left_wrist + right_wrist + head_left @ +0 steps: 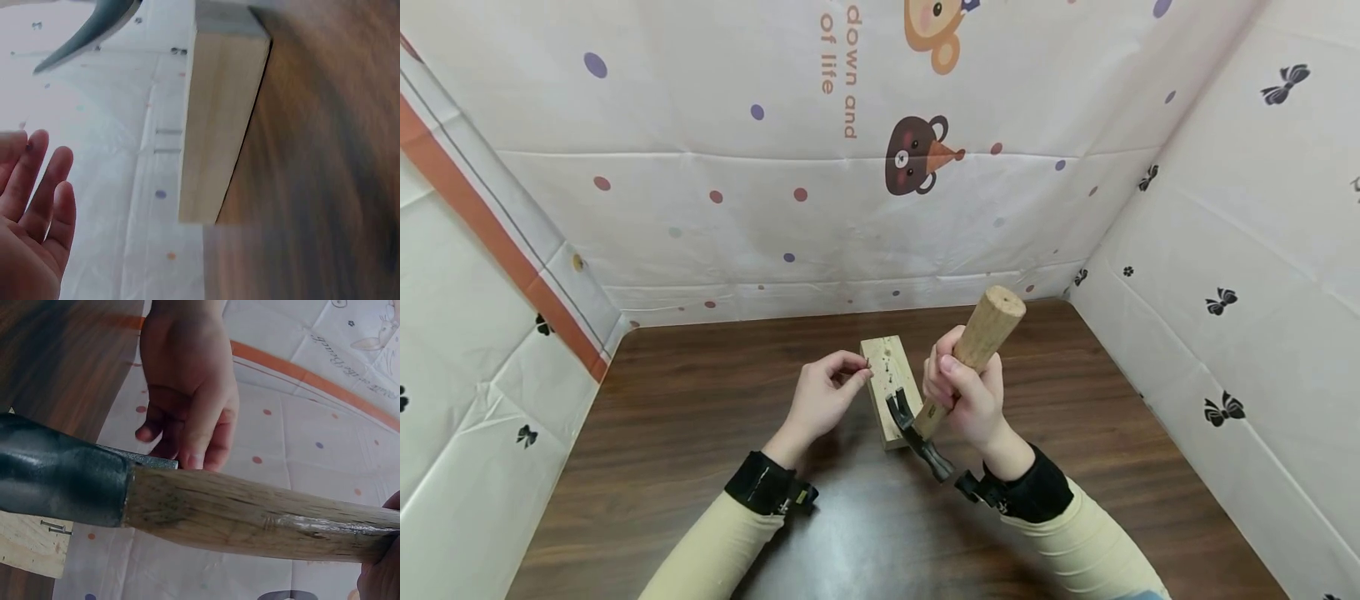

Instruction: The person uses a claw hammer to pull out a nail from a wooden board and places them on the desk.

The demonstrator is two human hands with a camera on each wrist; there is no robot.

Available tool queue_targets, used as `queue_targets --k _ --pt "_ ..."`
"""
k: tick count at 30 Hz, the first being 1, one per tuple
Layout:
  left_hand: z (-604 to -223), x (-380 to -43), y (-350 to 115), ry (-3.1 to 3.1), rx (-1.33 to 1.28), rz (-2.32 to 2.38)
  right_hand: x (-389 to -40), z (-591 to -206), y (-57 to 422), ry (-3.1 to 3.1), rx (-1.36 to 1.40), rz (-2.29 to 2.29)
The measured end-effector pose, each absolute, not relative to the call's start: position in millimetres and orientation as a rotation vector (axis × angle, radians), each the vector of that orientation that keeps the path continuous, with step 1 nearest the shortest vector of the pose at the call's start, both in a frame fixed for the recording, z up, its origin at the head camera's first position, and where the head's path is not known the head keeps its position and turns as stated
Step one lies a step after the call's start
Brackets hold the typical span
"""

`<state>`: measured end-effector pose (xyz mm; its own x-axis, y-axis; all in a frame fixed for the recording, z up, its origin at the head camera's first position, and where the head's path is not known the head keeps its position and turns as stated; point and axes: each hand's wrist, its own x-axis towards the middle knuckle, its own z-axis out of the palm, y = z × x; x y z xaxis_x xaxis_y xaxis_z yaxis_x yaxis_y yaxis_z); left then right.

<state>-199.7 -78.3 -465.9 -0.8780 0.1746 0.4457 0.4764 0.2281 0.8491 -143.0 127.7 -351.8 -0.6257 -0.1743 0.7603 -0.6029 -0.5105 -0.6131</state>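
A pale wooden block (883, 387) lies on the table, two nails (167, 150) standing up from its face, with dark marks close by. At the block's left edge, my left hand (822, 396) pinches a tiny dark nail (868, 362) between thumb and index finger; the other fingers are loosely spread in the left wrist view. My right hand (968, 387) grips the wooden handle of a claw hammer (988, 329), butt end up. Its dark metal head (62, 472) hangs low over the block's near right part, overlapping it in the head view.
The dark brown wooden table (700, 417) reaches back to a white printed cloth wall (737, 233). Similar cloth hangs along the left and the right side (1210, 250). Black straps with small cameras circle both wrists.
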Motion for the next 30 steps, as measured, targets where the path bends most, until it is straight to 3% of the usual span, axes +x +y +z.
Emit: queue_targets --k 11,20,30 --pt "-466 -201 -140 -2.461 -0.348 -1.505 -143 -349 127 -1.390 1.191 2.197" --pt "-492 -188 -205 -2.879 -0.147 -1.223 -143 -351 129 -1.410 1.190 2.208" --pt "-503 -157 -206 -3.212 -0.204 -0.971 -143 -351 126 -1.401 1.193 2.206"
